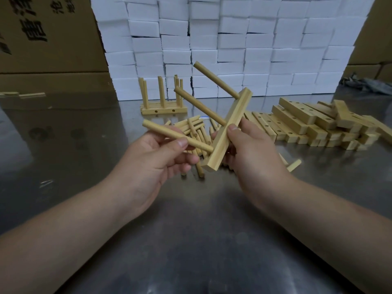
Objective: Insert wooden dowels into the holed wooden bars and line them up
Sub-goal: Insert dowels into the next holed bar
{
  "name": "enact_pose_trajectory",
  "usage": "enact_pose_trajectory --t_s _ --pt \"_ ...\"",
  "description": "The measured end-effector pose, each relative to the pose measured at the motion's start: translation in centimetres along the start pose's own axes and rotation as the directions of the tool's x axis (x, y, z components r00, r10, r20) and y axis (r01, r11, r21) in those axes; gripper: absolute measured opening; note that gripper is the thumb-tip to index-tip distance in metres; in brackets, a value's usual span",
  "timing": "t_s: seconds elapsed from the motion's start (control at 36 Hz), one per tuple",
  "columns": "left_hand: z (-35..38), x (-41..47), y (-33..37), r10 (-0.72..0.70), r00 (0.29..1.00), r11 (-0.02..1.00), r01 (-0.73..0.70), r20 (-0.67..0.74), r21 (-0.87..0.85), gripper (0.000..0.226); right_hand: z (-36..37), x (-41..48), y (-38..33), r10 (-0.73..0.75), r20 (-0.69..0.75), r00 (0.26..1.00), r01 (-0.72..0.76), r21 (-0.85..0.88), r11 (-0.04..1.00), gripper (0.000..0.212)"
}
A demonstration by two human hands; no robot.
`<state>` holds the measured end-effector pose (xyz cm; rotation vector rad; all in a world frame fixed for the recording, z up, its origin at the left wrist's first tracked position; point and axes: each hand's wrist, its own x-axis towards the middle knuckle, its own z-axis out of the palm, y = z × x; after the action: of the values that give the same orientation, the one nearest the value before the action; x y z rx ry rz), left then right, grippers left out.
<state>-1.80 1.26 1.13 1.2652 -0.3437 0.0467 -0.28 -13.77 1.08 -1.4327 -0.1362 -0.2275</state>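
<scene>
Two dowels (217, 80) already seated beyond the right fingers (232, 132) pinching the tilted holed bar (237, 111), third dowel (165, 131) pinched in the left fingers (182, 143), aimed seemingly at its nearer end.

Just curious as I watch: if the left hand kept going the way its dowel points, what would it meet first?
Most likely the wooden bar in the right hand: the dowel in the left hand has its tip at the bar's lower part, though depth is unclear.

Table (201, 240): reflective metal, seen across the foreground.
White blocks (233, 39): stacked in rows as a wall at the back.
Cardboard box (48, 39): stood at left, printed with black characters.
Grey cloth (367, 84): crumpled at far right.
</scene>
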Motion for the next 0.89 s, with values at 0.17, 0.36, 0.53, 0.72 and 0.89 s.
enact_pose_trajectory --t_s 0.17,0.36,0.53,0.72,0.89 --pt "-0.4 -0.1 -0.1 -0.032 0.999 0.998 0.03 0.036 0.06 0.013 -0.1 -0.2 -0.1 -0.019 -0.039 0.999 0.016 -0.081 0.997 0.026" --pt "-0.1 -0.5 0.0 -0.009 0.998 0.984 -0.003 0.067 0.178 0.009 -0.3 -0.1 -0.2 -0.065 -0.086 0.994 0.056 -0.107 0.993 0.037" --pt "-0.2 -0.7 0.0 -0.02 0.996 0.958 -0.007 0.091 0.286 0.019 -0.4 -0.2 -0.1 -0.105 -0.108 0.989 0.093 -0.116 0.989 0.038" --pt "0.2 -0.9 0.3 0.007 0.997 0.945 -0.033 0.082 0.326 0.021 -0.3 -0.5 -0.2 -0.167 -0.073 0.983 0.153 -0.169 0.974 0.033" --pt "0.3 -1.1 0.3 0.04 0.993 0.917 -0.079 0.108 0.39 0.019 -0.1 -0.9 -0.2 -0.216 -0.037 0.976 0.204 -0.21 0.956 0.026"
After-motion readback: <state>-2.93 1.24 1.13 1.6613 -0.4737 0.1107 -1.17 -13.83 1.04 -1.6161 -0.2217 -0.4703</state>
